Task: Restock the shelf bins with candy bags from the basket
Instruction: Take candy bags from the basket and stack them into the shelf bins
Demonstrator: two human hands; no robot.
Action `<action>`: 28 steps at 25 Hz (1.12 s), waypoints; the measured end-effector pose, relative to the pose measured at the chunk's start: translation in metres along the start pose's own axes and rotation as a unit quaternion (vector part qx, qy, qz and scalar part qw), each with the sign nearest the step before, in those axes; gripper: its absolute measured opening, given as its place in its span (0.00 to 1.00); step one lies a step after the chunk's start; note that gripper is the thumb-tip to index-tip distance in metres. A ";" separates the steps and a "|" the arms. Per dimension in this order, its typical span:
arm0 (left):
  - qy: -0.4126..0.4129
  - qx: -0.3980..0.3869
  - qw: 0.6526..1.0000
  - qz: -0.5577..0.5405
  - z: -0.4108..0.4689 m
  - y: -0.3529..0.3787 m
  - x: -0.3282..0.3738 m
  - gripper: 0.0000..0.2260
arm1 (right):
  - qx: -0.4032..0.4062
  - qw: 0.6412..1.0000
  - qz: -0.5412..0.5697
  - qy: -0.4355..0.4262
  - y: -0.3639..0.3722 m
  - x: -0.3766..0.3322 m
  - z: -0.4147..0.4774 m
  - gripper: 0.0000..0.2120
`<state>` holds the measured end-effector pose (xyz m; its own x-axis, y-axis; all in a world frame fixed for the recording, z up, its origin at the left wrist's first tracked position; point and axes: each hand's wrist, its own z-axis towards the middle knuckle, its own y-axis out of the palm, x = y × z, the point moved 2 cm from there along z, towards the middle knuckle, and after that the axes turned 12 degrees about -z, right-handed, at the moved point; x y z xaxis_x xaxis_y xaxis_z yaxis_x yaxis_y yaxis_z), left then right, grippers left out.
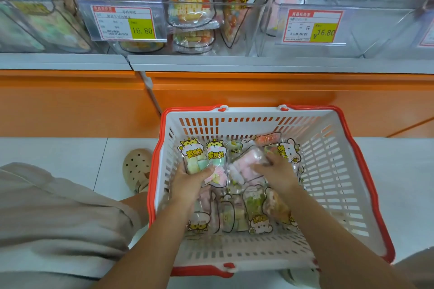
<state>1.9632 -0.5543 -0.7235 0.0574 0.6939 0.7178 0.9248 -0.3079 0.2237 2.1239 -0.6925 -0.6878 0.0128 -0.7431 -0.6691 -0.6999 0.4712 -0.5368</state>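
**Left hand (190, 182) and right hand (274, 170) down in basket (333, 171)**

Your left hand grips a pastel candy bag (193, 158) at its lower end. Your right hand curls its fingers onto a pink candy bag (246, 159). Beyond the basket, clear shelf bins (375, 30) hold stocked bags.

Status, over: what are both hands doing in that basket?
Left hand grips pastel candy bag. Right hand grips pink candy bag. Both inside the basket, more bags loose beneath. Nothing blocking the shelf bins.
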 end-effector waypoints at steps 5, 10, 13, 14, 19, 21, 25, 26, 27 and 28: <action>-0.063 -0.031 0.996 -0.052 -0.013 0.017 -0.003 0.15 | 0.130 0.962 -0.055 -0.235 0.000 -0.010 -0.034 0.17; -0.135 -0.041 0.987 -0.080 -0.019 0.019 -0.006 0.21 | -0.042 0.949 -0.116 -0.290 0.027 0.008 -0.056 0.20; -0.128 -0.077 0.985 -0.087 -0.023 0.018 -0.004 0.23 | 0.028 0.978 0.088 -0.187 0.018 -0.005 -0.056 0.08; -0.117 -0.097 0.985 -0.081 -0.025 0.020 -0.002 0.23 | 0.064 0.977 0.142 -0.146 0.015 -0.005 -0.051 0.14; -0.090 -0.157 0.983 -0.029 -0.039 0.028 0.010 0.34 | -0.206 0.903 0.371 0.066 0.003 -0.002 -0.043 0.35; -0.094 -0.159 0.983 -0.011 -0.046 0.031 0.014 0.38 | -0.245 0.900 0.350 0.078 -0.004 -0.002 -0.047 0.34; -0.138 -0.172 0.975 -0.032 -0.057 0.035 0.022 0.31 | -0.253 0.883 0.394 0.031 -0.015 -0.005 -0.055 0.40; -0.147 -0.177 0.973 -0.038 -0.060 0.036 0.023 0.31 | -0.239 0.881 0.407 0.036 -0.018 -0.005 -0.057 0.40; -0.152 -0.177 0.971 -0.045 -0.061 0.037 0.024 0.32 | -0.223 0.889 0.398 0.038 -0.019 -0.007 -0.058 0.39; -0.154 -0.179 0.970 -0.053 -0.062 0.038 0.024 0.35 | -0.202 0.901 0.381 0.038 -0.019 -0.006 -0.058 0.43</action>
<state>1.9768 -0.5898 -0.6571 0.1291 0.8788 0.4594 0.7452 -0.3916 0.5397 2.0958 -0.7242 -0.6436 -0.6200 -0.3135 -0.7192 -0.6878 0.6583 0.3060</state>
